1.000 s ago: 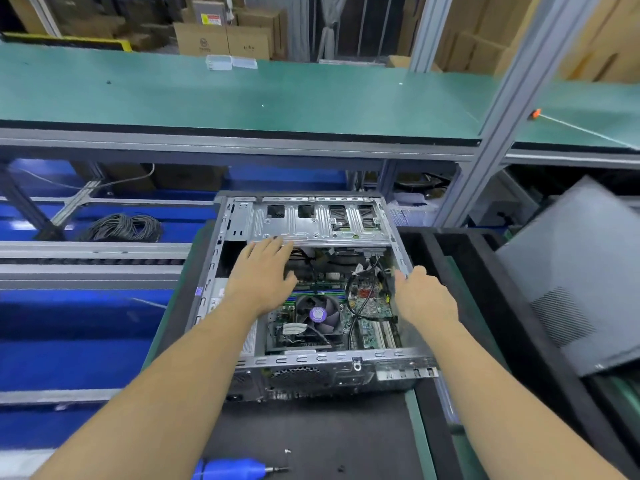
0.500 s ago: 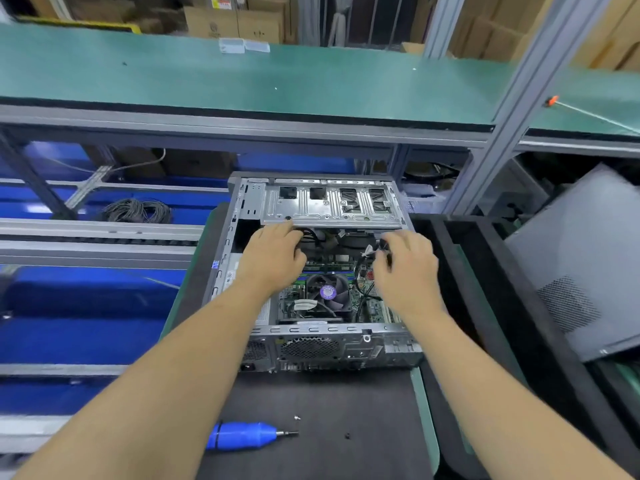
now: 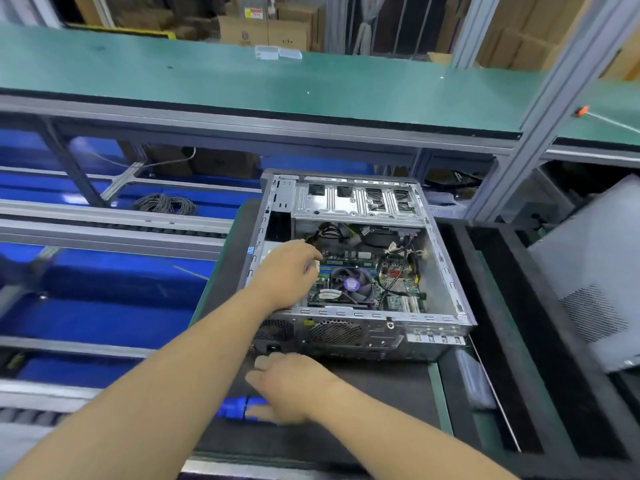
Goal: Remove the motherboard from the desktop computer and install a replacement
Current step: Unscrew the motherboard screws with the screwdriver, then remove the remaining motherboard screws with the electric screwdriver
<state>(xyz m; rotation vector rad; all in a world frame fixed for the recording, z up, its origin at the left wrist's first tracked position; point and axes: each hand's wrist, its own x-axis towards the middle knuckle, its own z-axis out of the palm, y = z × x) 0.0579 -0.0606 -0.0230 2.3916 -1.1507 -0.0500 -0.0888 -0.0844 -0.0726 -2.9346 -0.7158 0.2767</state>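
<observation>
The open desktop case (image 3: 446, 271) lies on its side on a black mat (image 3: 381, 386). Inside it sits the green motherboard (image 3: 398, 289) with a black CPU fan (image 3: 351, 284) and loose cables (image 3: 394, 252). My left hand (image 3: 289, 271) reaches into the case's left side, with loosely bent fingers resting at the board's left edge near the memory slots. My right hand (image 3: 291, 386) is in front of the case, low over the mat. Its fingers stretch left over a blue electric screwdriver (image 3: 235, 407), which they partly cover.
A silver drive cage (image 3: 353, 202) spans the case's far end. The grey side panel (image 3: 595, 271) leans at the right. A green shelf (image 3: 242, 81) runs across behind, with a metal post (image 3: 540, 109) at the right. A coil of cable (image 3: 164, 204) lies at the left.
My right hand has left the case's cables and dropped to the blue screwdriver on the mat. My left hand has slid down from the drive cage to the board's left edge.
</observation>
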